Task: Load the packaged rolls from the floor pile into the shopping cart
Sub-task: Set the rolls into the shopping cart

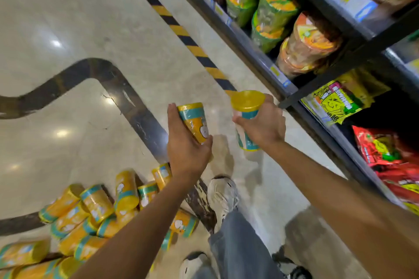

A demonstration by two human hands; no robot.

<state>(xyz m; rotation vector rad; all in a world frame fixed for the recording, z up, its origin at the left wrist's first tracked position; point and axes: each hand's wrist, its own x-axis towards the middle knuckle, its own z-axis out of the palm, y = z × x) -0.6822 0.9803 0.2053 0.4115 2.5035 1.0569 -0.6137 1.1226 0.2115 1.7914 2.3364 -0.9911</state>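
Observation:
My left hand (184,142) grips a yellow and teal packaged roll (195,121) in mid-air above the floor. A second roll of the same kind (247,106) is held by my right hand (264,125), with its yellow end cap turned toward me. Several more yellow and teal rolls lie in a floor pile (90,213) at the lower left, below my left forearm. No shopping cart is in view.
A store shelf unit (322,88) runs along the right, stocked with green and orange tubs and red and yellow bags. Black and yellow hazard tape (179,29) lines the floor beside it. My shoe (223,197) and jeans leg stand by the pile.

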